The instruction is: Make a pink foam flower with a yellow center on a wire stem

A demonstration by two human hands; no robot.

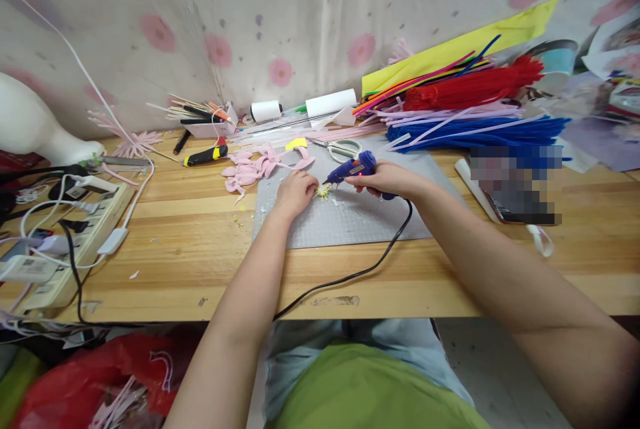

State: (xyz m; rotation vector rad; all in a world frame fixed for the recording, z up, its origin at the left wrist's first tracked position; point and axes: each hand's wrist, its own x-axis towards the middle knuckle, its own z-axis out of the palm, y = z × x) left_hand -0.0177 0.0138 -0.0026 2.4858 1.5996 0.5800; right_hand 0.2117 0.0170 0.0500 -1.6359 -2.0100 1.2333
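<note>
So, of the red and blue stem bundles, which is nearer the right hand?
The blue bundle: it lies on the near side of the red bundle, toward the right hand with the glue gun.

From my end I see a plain, bright green garment (370, 389) curving over the torso, creased pale blue cloth (295, 365) beyond its edge, both arms bare, the left hand (296, 193) and right hand (390, 179) bare too

The right hand (386, 179) grips a blue glue gun (355, 167), nozzle (327, 182) toward eight o'clock, near yellow strands (324, 195) (left hand (296, 193) just beside them).
</note>
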